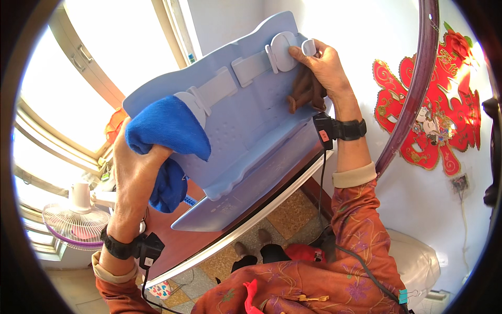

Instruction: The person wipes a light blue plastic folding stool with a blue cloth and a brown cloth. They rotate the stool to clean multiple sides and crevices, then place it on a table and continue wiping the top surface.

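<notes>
– Closed on what, at the left grip [137, 163]?
– Closed around blue cloth [168, 124], pressing against the nearest end of the pale-blue panel [238, 128]!
– And at the right grip [323, 64]?
– Pinching the panel's top edge, beside a round pale disc [285, 51]. Noting brown cloth [307, 93] hanging just below; impossible to tell whether held too.
– And with the panel?
– Held up between both grips, tilted, above a red-brown surface [172, 248]!

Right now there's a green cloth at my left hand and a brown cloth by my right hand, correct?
Not quite: the head view shows a blue cloth at your left hand, not a green one. The brown cloth is by your right hand, as you said.
</notes>
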Demonstrator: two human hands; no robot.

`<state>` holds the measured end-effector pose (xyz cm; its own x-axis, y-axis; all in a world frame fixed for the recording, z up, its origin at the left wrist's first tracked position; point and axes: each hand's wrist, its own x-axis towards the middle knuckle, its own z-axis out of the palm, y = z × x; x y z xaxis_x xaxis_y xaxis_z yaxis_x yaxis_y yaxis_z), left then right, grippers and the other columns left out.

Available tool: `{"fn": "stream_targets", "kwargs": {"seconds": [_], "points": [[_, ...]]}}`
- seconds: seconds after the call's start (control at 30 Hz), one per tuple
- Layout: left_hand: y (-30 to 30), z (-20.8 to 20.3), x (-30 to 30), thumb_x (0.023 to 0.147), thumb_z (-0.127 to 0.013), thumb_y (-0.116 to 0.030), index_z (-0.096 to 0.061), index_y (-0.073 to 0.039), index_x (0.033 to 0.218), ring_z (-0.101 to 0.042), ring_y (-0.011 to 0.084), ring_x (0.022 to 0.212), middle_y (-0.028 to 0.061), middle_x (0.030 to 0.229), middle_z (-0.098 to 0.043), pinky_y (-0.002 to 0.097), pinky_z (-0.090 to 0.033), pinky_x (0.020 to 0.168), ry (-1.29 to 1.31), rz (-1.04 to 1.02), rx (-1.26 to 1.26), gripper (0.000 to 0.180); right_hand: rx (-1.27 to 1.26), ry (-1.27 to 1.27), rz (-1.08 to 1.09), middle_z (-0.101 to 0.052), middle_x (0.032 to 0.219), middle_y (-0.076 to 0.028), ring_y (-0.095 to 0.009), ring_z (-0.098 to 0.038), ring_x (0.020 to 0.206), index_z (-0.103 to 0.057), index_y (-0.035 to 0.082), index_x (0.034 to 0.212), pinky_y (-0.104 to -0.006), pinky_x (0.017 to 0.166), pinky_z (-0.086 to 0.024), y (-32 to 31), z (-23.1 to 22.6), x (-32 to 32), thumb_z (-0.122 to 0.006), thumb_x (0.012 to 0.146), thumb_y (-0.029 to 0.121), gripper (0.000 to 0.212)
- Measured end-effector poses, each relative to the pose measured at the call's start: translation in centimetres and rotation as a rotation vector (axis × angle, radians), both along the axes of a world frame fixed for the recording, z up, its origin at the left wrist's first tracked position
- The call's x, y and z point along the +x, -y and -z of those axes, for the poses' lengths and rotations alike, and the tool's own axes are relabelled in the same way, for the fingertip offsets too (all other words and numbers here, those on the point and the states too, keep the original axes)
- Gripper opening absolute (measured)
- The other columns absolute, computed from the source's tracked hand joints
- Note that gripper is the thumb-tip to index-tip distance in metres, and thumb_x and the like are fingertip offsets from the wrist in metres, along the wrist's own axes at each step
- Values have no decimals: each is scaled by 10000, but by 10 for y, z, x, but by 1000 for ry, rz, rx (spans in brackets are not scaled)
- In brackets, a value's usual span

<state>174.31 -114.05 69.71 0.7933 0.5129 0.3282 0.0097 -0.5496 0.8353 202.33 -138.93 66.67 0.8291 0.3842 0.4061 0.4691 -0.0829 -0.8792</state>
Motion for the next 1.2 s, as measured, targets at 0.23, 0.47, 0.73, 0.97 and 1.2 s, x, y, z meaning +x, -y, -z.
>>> {"fn": "stream_targets", "kwargs": {"seconds": [0.23,0.47,0.73,0.97,1.2], "points": [[3,0,-1,773,-763,-194,-640,26,1074,-656,134,809,61,905,-685,290,-548,757,-5,-6,-45,393,-7,165,-5,-699,895,-126,-219,-701,875,-648,-3,1058,-316,799,-578,-6,4,-4,-906,729,448,615],[4,-1,-1,771,-761,-203,-646,35,1063,-651,131,807,58,898,-681,283,-543,765,-29,5,-27,394,60,-2,-45,-703,921,-137,-230,-706,861,-647,-28,1091,-324,801,-588,-3,4,-3,-925,701,450,677],[7,0,0,765,-735,-191,-657,36,1034,-644,132,794,60,888,-678,278,-539,759,-1,-20,-74,361,115,143,-36,-694,954,-131,-181,-688,839,-550,-95,1310,-297,767,-589,-6,10,-20,-912,717,471,896],[3,3,1,769,-731,-167,-660,37,1035,-647,138,782,56,873,-679,283,-544,738,21,-46,-31,342,-170,266,293,-648,1156,-166,-253,-672,1025,-292,12,1560,-371,943,-545,-36,8,-38,-922,565,626,1328],[1,5,-4,791,-738,-153,-662,40,1038,-643,124,793,52,884,-685,271,-538,752,39,-47,-14,322,-178,484,339,-677,1155,-232,-312,-698,1066,-239,-5,1568,-359,950,-553,-62,19,-31,-926,684,455,1211]]}}
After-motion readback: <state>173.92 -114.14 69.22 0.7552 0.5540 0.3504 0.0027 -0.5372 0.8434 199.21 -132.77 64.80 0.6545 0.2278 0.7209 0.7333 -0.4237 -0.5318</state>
